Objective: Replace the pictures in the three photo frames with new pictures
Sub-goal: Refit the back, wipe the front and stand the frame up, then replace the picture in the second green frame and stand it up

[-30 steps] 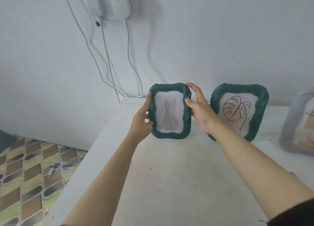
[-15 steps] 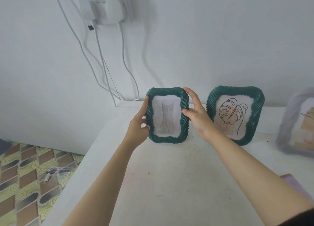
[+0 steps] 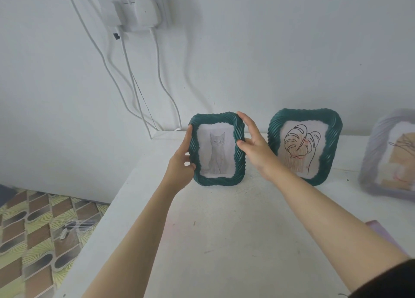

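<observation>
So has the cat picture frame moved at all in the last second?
No, not noticeably: the cat frame keeps about the same gap to the leaf frame beside it; only the view shifted.

No words, brands, numbers or signs are legible anywhere in view. The print in the dark green ribbed photo frame (image 3: 216, 181) carries only a grey cat drawing. The print in the matching green frame (image 3: 305, 145) just beside it carries only a line-drawn leaf. The white plug adapters (image 3: 139, 12) on the wall show no marking that can be read.
</observation>
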### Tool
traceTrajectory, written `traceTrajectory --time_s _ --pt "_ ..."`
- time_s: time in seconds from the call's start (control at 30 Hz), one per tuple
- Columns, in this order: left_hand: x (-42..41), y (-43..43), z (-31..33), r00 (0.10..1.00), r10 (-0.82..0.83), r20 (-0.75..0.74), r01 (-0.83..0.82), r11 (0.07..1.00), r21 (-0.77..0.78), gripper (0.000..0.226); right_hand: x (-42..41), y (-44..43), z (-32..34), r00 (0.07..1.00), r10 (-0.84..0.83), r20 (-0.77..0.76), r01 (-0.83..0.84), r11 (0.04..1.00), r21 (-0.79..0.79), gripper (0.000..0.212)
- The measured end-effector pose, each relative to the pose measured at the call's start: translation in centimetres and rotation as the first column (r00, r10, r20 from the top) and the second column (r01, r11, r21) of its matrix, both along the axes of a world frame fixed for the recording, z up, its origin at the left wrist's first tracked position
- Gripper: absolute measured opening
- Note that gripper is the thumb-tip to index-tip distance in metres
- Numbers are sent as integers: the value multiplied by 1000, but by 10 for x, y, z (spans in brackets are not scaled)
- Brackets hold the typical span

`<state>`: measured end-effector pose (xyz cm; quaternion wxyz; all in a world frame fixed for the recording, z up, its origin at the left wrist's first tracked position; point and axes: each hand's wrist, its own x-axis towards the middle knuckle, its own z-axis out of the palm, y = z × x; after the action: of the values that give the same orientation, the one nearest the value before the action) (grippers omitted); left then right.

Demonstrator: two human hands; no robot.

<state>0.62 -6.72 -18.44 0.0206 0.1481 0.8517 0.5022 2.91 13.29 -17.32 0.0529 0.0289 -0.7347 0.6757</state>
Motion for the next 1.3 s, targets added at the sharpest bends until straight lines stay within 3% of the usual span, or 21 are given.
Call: traceTrajectory --time_s 0.13,0.27,0.33,0.43,0.5,0.57,0.6,0.73,0.83,1.03,1.17,1.3 --pt "4 3 -2 1000 5 -25 -5 1000 13 99 16 -3 7 998 -12 -55 19 989 146 65" --pt "16 13 0 963 183 -198 -208 972 -112 95 46 8 8 994 -55 -89 77 959 272 62" --pt "24 25 5 925 220 -310 -255 964 -76 91 67 21 6 992 -109 -71 124 959 254 51" --pt "35 54 13 876 145 -461 -164 987 0 79 98 43 3 932 -328 -156 358 903 236 44" --pt "43 77 15 876 50 -479 -49 999 16 73 108 63 -4 829 -493 -265 555 784 277 50" --pt "50 100 14 902 -49 -428 65 998 23 73 110 84 -14 746 -573 -338 664 676 319 60" --pt "53 109 13 917 -101 -386 116 993 17 75 108 92 -19 741 -587 -327 671 673 311 64" --pt "55 134 2 935 -286 -208 268 957 -111 83 103 109 -23 849 -524 -71 529 838 134 67" --pt "53 142 -1 957 -277 -80 268 957 -106 89 104 113 -21 871 -490 20 486 868 99 63" --pt "60 139 9 976 -215 15 216 975 -49 83 116 119 -13 879 -476 12 475 878 56 63" --pt "73 125 17 948 -285 140 267 954 133 77 146 113 -5 889 -458 21 457 881 -122 54" --pt "95 119 28 923 -332 195 296 935 193 78 179 96 8 824 -567 6 530 767 -363 61"
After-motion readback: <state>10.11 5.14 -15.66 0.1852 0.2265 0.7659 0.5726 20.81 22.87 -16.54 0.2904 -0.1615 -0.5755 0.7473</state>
